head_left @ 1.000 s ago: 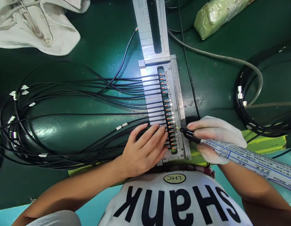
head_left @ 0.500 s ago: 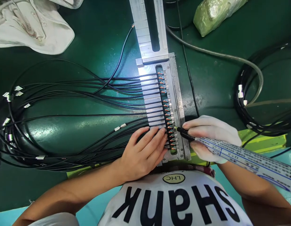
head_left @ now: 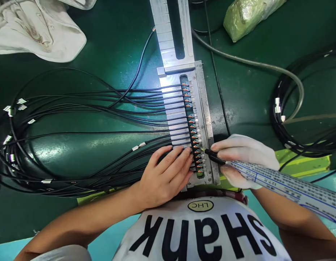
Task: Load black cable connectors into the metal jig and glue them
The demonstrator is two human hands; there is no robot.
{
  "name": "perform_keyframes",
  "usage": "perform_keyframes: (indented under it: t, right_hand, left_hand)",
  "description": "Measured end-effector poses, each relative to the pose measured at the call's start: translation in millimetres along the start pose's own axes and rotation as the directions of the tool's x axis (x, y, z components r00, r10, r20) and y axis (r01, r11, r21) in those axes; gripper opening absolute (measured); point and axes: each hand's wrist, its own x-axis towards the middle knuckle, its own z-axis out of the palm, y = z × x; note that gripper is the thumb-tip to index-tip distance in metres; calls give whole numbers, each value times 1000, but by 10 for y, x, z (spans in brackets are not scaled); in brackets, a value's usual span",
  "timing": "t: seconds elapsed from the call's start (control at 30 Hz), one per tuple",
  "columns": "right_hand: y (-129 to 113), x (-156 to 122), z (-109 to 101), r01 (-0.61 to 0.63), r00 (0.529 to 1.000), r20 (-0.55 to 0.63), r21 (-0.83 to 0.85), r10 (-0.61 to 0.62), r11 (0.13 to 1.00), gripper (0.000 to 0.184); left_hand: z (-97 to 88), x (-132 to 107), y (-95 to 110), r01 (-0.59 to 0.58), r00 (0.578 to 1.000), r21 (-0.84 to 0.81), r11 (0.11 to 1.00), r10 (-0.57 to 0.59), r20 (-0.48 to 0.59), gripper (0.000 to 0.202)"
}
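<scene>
My bare left hand (head_left: pixel 164 175) lies over the black cables (head_left: pixel 146 96), its fingers extended and slightly apart, the tips beside the lower connectors. A metal fixture (head_left: pixel 177 116) holds these cables in a row, their small metal connectors (head_left: pixel 194 125) with orange and blue wires showing in a slot. My right hand (head_left: pixel 245 156), in a white glove, is closed around a printed white tube (head_left: pixel 287 185) with a black nozzle (head_left: pixel 215 156). The nozzle's yellowish tip points at a connector in the lower part of the row; whether it touches is too small to tell.
Coiled cables with silver tags lie at the left and in another coil (head_left: pixel 278 108) at the right. A clear hose (head_left: pixel 252 63) crosses the green table. A wrapped greenish block (head_left: pixel 246 18) is at the top right, a white cloth item (head_left: pixel 48 32) at the top left.
The tube and its nozzle tip have shifted very slightly to the right and towards me with my right hand. My left hand and the cables stay in place.
</scene>
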Motion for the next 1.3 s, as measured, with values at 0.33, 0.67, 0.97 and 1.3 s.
perform_keyframes:
  t: [0.33, 0.67, 0.97, 1.3]
  right_hand:
    - [12, -36, 3, 1, 1000, -18, 29, 0, 1000, 16]
    - [16, -38, 4, 7, 1000, -15, 24, -6, 1000, 16]
    - [23, -20, 10, 6, 1000, -8, 22, -6, 1000, 12]
    - [23, -32, -21, -36, 999, 36, 32, 35, 999, 11]
  left_hand:
    - [4, -11, -6, 6, 1000, -3, 1000, -6, 4, 39]
    - [4, -5, -9, 2, 1000, -7, 1000, -2, 4, 40]
    - [-2, -1, -2, 11, 1000, -3, 1000, -11, 9, 37]
    - [7, -8, -15, 1, 1000, -10, 1000, -1, -3, 37]
